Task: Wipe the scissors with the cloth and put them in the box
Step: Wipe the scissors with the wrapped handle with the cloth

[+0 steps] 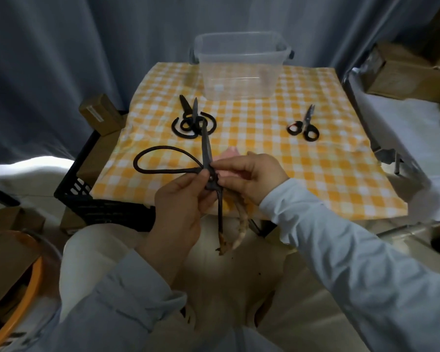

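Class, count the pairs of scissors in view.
3: the held pair, pinched by left hand and right hand; the left pair and right pair on the tablecloth. The left pair may overlap another.

Your right hand [255, 177], curled round the pink cloth [229, 153], hides all but a corner of it; your left hand [181, 201], gripping the large scissors [206, 148], covers them beside the pivot; the left edge cuts off the orange basin [37, 273]; the cardboard box [99, 115] label is too small to read.

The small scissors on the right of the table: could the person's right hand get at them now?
Probably yes: only bare checked tablecloth lies between the small scissors and the right hand, though it now pinches the large scissors.
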Demonstrator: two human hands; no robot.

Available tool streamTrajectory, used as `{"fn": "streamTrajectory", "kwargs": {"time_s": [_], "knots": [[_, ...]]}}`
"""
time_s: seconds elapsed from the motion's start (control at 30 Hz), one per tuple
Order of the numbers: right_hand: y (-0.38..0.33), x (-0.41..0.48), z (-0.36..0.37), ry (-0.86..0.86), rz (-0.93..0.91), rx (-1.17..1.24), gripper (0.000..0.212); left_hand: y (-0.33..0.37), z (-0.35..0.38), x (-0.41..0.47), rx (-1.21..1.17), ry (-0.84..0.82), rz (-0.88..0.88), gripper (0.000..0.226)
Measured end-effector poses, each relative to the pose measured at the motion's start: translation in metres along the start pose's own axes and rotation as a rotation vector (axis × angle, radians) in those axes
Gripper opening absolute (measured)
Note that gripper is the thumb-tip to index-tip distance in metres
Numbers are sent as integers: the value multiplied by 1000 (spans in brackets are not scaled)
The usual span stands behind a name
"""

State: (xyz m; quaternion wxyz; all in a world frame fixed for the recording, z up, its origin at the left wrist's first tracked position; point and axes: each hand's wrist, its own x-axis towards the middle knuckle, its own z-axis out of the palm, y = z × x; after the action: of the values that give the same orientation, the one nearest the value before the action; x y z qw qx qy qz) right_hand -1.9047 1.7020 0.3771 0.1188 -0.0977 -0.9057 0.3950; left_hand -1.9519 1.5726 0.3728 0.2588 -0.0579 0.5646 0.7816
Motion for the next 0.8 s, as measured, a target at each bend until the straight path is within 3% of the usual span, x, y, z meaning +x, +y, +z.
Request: {"fn": "streamTrajectory", "kwargs": {"time_s": [0.27, 0.47, 0.63, 0.8], "knots": [[-4, 2, 9, 257, 242, 572, 12, -1, 7, -5, 51, -110, 49, 19], [2, -1, -4, -71, 200, 400, 32, -3, -1, 0, 35, -92, 57, 17], [-1, 3, -8, -123, 300, 311, 27, -13, -3, 3, 62, -110, 31, 16], [-1, 6, -12, -43, 292, 348, 32, -9, -3, -1, 73, -144, 93, 23]]}}
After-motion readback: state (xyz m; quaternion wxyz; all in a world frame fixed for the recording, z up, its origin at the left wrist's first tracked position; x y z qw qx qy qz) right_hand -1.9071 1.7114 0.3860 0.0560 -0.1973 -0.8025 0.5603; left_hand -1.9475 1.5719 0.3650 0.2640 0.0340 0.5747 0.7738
